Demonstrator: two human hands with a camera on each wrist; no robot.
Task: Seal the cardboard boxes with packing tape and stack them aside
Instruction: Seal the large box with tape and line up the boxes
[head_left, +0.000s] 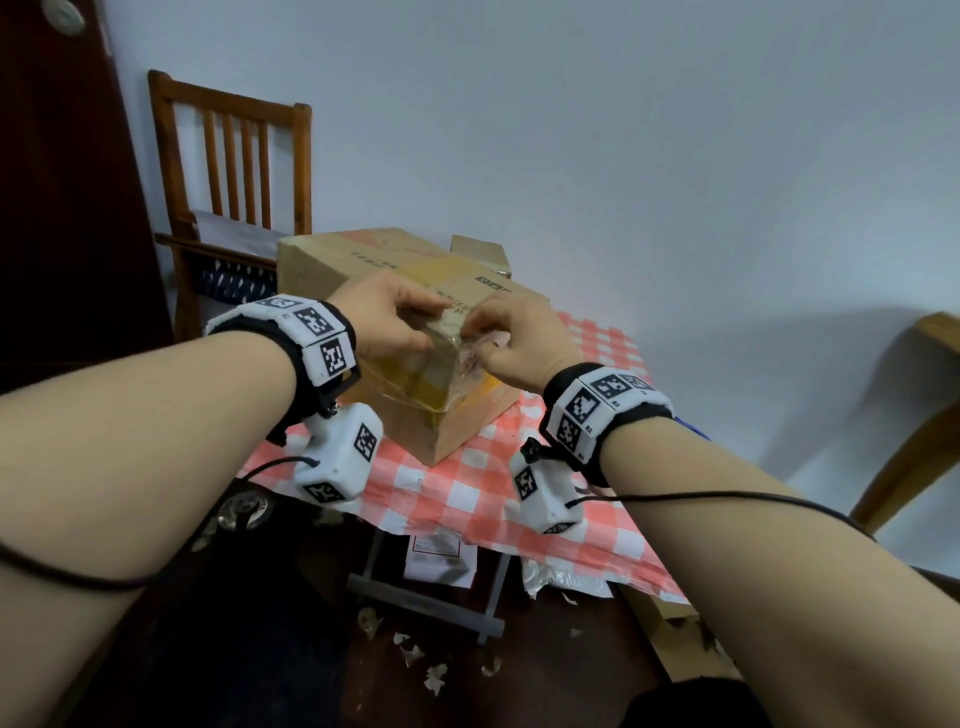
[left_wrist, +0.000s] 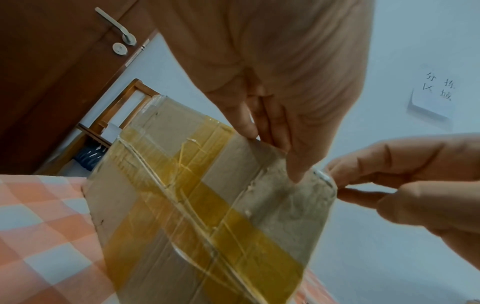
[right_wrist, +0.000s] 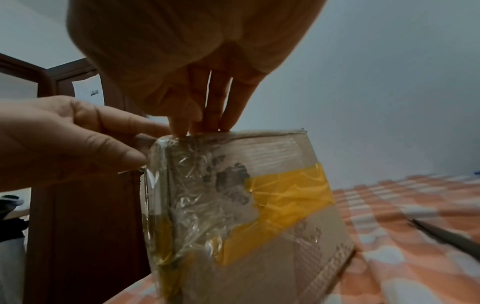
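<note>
Fingers (left_wrist: 293, 164) of our left hand (head_left: 384, 317) and right hand (head_left: 511, 332) press clear tape (right_wrist: 187, 185) over the cardboard box (head_left: 457, 415) corner on the tabletop (head_left: 519, 499); uneven pressure could leave wrinkles that peel.

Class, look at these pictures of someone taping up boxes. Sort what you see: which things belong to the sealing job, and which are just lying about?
Part of the job:
cardboard box
clear tape over its near corner
left hand and right hand, both at that corner
second box behind

Lying about:
wooden chair
checked tablecloth
paper scraps on the floor
</note>
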